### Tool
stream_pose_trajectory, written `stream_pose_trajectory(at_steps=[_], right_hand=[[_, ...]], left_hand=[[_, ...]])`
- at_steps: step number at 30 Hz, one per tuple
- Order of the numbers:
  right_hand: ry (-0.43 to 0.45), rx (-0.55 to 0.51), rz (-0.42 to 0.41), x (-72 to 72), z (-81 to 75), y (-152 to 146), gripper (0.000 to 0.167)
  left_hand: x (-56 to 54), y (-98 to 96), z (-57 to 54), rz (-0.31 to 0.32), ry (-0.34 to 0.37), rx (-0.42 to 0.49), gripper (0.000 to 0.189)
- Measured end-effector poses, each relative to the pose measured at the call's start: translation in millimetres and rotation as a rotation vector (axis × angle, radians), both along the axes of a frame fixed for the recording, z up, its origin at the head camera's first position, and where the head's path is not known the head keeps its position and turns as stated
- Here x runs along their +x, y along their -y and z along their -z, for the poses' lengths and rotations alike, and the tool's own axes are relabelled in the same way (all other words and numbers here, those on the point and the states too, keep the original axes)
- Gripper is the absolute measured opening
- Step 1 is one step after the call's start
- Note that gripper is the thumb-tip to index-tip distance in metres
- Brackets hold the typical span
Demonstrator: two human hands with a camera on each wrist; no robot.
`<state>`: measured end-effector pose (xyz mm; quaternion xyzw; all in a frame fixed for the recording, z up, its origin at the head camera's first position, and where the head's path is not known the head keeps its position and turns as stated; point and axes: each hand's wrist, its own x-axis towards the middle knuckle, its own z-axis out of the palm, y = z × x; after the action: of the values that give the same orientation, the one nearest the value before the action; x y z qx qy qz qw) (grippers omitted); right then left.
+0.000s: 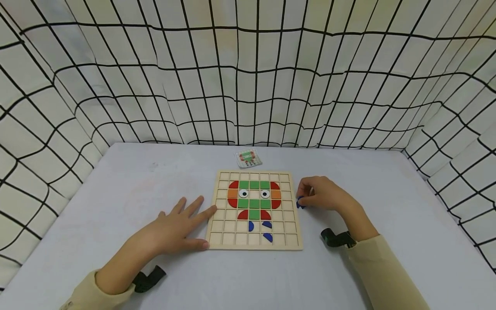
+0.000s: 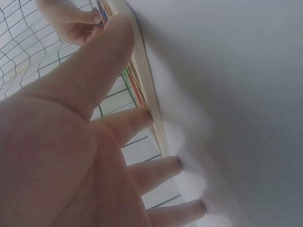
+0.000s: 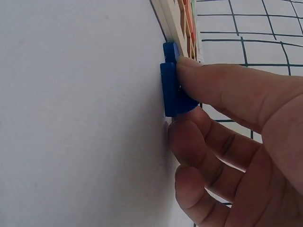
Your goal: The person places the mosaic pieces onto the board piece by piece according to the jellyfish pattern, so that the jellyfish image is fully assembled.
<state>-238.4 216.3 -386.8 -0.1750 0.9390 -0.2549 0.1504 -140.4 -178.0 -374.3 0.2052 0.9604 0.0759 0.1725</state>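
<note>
A wooden grid board (image 1: 286, 215) lies on the table, bearing a figure of red, green and orange pieces with two round eye pieces (image 1: 265, 194). Lower on its grid are several blue rounded pieces (image 1: 267, 237). My left hand (image 1: 174, 228) is spread at the board's left side, with thumb and index fingertips at its edge. Beyond the right edge, my right hand (image 1: 323, 194) pinches at small blue pieces (image 3: 169, 90). In the right wrist view the thumb lies on them and the other fingers curl below, partly hiding their shapes.
A small pattern card (image 1: 248, 158) with a similar coloured figure lies behind the board. The white tabletop (image 1: 155, 181) extends around it. White walls with black netting (image 1: 248, 86) rise at the back and both sides. Each wrist carries a dark camera mount (image 1: 334, 237).
</note>
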Motion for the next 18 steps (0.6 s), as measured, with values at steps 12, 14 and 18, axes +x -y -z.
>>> stream_pose_trajectory(at_steps=[12, 14, 18], right_hand=[[0.012, -0.117, -0.062, 5.7, -11.4, 9, 0.009], [0.032, -0.143, -0.081, 8.2, -14.0, 14, 0.007], [0.034, -0.179, -0.129, 13.3, -18.2, 24, 0.006]], left_hand=[[0.6, 0.0, -0.4, 0.003, -0.011, -0.014, 0.089], [0.7, -0.2, -0.7, 0.003, -0.010, -0.015, 0.089], [1.0, -0.3, -1.7, 0.001, -0.007, -0.011, 0.088]])
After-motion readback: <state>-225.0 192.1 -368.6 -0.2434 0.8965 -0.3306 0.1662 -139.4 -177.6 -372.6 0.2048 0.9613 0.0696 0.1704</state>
